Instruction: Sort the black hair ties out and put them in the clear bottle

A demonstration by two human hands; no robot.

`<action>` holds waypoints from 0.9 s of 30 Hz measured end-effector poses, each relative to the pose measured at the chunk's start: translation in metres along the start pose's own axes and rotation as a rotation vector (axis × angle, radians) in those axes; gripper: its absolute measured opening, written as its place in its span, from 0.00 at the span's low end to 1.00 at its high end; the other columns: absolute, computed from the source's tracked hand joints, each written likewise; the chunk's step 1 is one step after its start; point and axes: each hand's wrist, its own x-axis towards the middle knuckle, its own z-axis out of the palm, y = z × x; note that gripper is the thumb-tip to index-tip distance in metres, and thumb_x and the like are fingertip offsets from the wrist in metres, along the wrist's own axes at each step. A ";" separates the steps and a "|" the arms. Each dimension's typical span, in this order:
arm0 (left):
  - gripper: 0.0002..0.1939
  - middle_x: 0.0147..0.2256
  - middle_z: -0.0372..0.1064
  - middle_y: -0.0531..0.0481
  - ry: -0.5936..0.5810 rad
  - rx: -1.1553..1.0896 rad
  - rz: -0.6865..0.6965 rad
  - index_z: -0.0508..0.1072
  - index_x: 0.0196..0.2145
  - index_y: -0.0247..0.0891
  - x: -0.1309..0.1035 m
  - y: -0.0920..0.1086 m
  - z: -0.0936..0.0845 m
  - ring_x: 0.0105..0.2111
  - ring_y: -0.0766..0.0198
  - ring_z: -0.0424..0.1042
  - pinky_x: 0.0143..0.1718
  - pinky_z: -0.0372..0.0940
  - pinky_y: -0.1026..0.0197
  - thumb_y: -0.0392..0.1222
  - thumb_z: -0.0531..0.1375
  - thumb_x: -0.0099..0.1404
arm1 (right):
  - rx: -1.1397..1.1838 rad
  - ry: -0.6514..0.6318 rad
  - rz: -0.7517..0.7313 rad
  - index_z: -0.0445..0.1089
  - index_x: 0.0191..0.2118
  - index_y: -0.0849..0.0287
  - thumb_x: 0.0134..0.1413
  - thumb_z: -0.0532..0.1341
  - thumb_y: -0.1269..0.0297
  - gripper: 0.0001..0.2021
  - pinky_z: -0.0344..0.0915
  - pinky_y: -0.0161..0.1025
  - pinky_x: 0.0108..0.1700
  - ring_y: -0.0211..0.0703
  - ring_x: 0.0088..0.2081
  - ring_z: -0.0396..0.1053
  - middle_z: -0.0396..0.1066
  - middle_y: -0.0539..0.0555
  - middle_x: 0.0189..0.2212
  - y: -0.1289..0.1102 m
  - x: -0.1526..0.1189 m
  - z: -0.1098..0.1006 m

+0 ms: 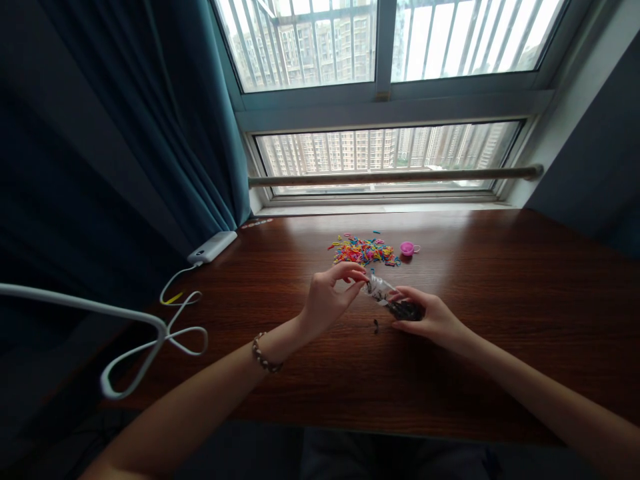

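Note:
A clear plastic bag (381,288) with dark small pieces (406,311) in its lower end lies tilted in my right hand (434,317), whose fingers are wrapped round the filled part. At the bag's other end, my left hand (336,292) is closed in a pinch. A dark bit shows by the left fingertips, too small to make out. One dark small piece (376,326) lies on the table just below the bag. Beyond my hands is a loose pile of small, bright, many-coloured plastic pieces (364,251). Right of that pile stands a small pink cup (407,249) with a ring handle.
The brown wooden table (500,280) reaches to the window sill. At the back left lies a white power strip (213,247), its white cable (135,313) looping along the left side near a yellow strip (175,298). A blue curtain (200,147) hangs beside the window.

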 end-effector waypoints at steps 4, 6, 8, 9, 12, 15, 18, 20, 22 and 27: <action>0.16 0.39 0.69 0.47 -0.038 -0.181 0.048 0.65 0.42 0.38 -0.003 -0.004 -0.004 0.41 0.62 0.68 0.42 0.62 0.60 0.28 0.55 0.54 | 0.038 0.008 0.016 0.63 0.48 0.59 0.40 0.66 0.63 0.26 0.64 0.42 0.45 0.45 0.40 0.68 0.69 0.54 0.39 -0.003 0.002 0.001; 0.22 0.45 0.65 0.45 -0.053 -0.240 0.041 0.63 0.45 0.38 -0.006 -0.009 -0.001 0.46 0.59 0.65 0.45 0.61 0.59 0.29 0.58 0.52 | 0.083 0.013 0.010 0.62 0.48 0.59 0.40 0.66 0.62 0.26 0.64 0.41 0.43 0.45 0.39 0.68 0.69 0.54 0.39 -0.006 0.005 0.005; 0.25 0.47 0.63 0.44 -0.092 -0.294 -0.022 0.63 0.47 0.39 -0.010 -0.015 0.006 0.48 0.58 0.63 0.48 0.59 0.58 0.33 0.63 0.50 | 0.124 0.004 -0.009 0.62 0.48 0.59 0.41 0.66 0.62 0.25 0.65 0.40 0.43 0.44 0.39 0.68 0.68 0.55 0.39 -0.010 0.009 0.011; 0.25 0.46 0.64 0.44 -0.124 -0.332 -0.070 0.64 0.46 0.38 -0.012 -0.018 0.010 0.48 0.58 0.63 0.48 0.59 0.58 0.35 0.64 0.49 | 0.137 -0.009 -0.023 0.61 0.48 0.59 0.41 0.66 0.62 0.25 0.65 0.40 0.42 0.44 0.39 0.68 0.68 0.55 0.40 -0.012 0.012 0.015; 0.19 0.41 0.68 0.45 -0.166 -0.458 -0.195 0.67 0.41 0.36 -0.016 -0.020 0.017 0.43 0.58 0.67 0.46 0.61 0.58 0.39 0.64 0.50 | 0.139 -0.064 -0.066 0.57 0.51 0.57 0.39 0.67 0.61 0.31 0.64 0.41 0.45 0.46 0.42 0.67 0.67 0.55 0.42 -0.015 0.020 0.026; 0.19 0.41 0.69 0.46 -0.023 -0.429 -0.198 0.67 0.40 0.36 -0.013 -0.019 0.008 0.42 0.59 0.68 0.46 0.62 0.57 0.41 0.64 0.50 | -0.005 -0.065 -0.066 0.51 0.56 0.58 0.32 0.70 0.58 0.43 0.57 0.46 0.53 0.51 0.51 0.60 0.61 0.59 0.50 -0.005 0.024 0.028; 0.20 0.41 0.69 0.47 0.130 -0.267 -0.136 0.67 0.41 0.36 -0.010 -0.024 -0.008 0.44 0.59 0.67 0.49 0.59 0.56 0.40 0.65 0.49 | -0.268 -0.052 -0.028 0.55 0.56 0.61 0.26 0.71 0.54 0.47 0.49 0.51 0.57 0.58 0.57 0.49 0.51 0.64 0.56 0.011 0.024 0.023; 0.22 0.41 0.68 0.47 0.185 -0.180 -0.132 0.67 0.42 0.36 -0.011 -0.033 -0.016 0.43 0.61 0.67 0.48 0.60 0.58 0.40 0.65 0.48 | -0.375 -0.073 -0.036 0.59 0.54 0.61 0.26 0.71 0.52 0.43 0.50 0.52 0.57 0.59 0.57 0.48 0.51 0.65 0.56 0.019 0.023 0.021; 0.22 0.40 0.68 0.47 0.219 -0.141 -0.166 0.66 0.43 0.37 -0.015 -0.043 -0.020 0.40 0.62 0.68 0.45 0.62 0.60 0.41 0.64 0.49 | -0.413 -0.069 -0.079 0.64 0.50 0.60 0.33 0.69 0.53 0.34 0.54 0.50 0.55 0.56 0.54 0.53 0.58 0.62 0.52 0.020 0.023 0.020; 0.22 0.39 0.67 0.47 0.205 -0.116 -0.209 0.65 0.44 0.37 -0.024 -0.053 -0.019 0.38 0.63 0.68 0.41 0.63 0.62 0.41 0.64 0.51 | -0.407 -0.002 -0.148 0.70 0.39 0.56 0.46 0.63 0.65 0.10 0.62 0.43 0.45 0.47 0.42 0.64 0.69 0.55 0.37 0.012 0.027 0.026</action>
